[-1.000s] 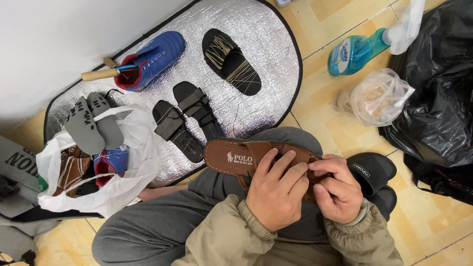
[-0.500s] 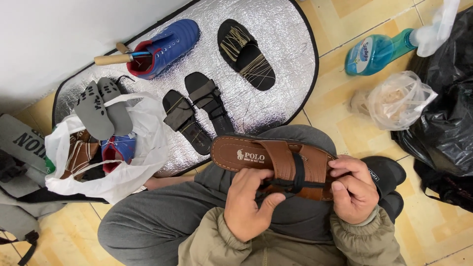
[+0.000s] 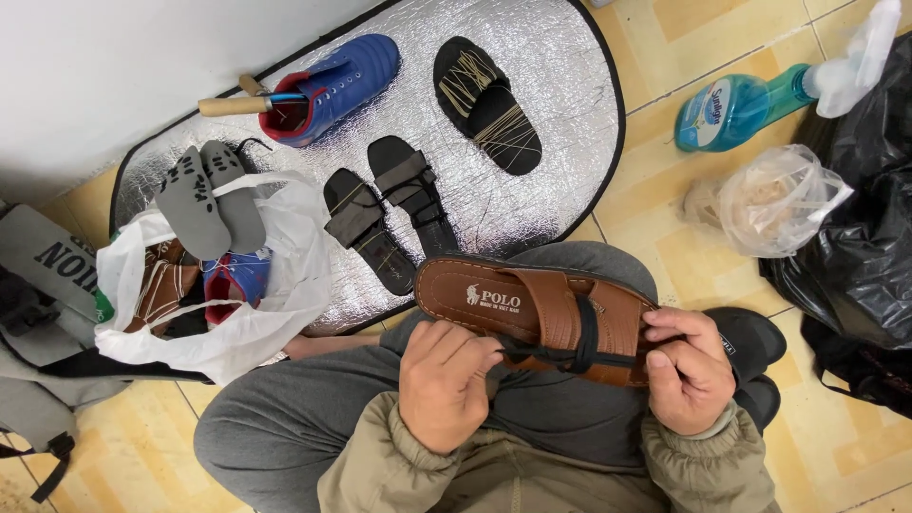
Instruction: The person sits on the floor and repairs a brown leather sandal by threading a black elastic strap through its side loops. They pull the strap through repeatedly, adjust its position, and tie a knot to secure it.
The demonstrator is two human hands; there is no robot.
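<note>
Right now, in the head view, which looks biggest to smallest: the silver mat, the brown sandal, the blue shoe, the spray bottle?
1. Silver mat, by far.
2. Brown sandal, though it lies nearest the camera.
3. Blue shoe and spray bottle: too alike to rank.

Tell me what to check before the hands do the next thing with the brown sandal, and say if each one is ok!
1. Sandal held on both sides: ok. The left hand grips the near edge of the brown sandal and the right hand holds its toe end.
2. Sandal steady: ok, it rests over the lap.
3. Black cord wrapped around the strap: ok, it crosses the strap and runs toward the left hand.
4. Cord tied tight: cannot tell, any knot is hidden.
5. Other shoes out of the way: ok. The black sandal pair lies apart on the silver mat.
6. White bag clear of the hands: ok.
</note>
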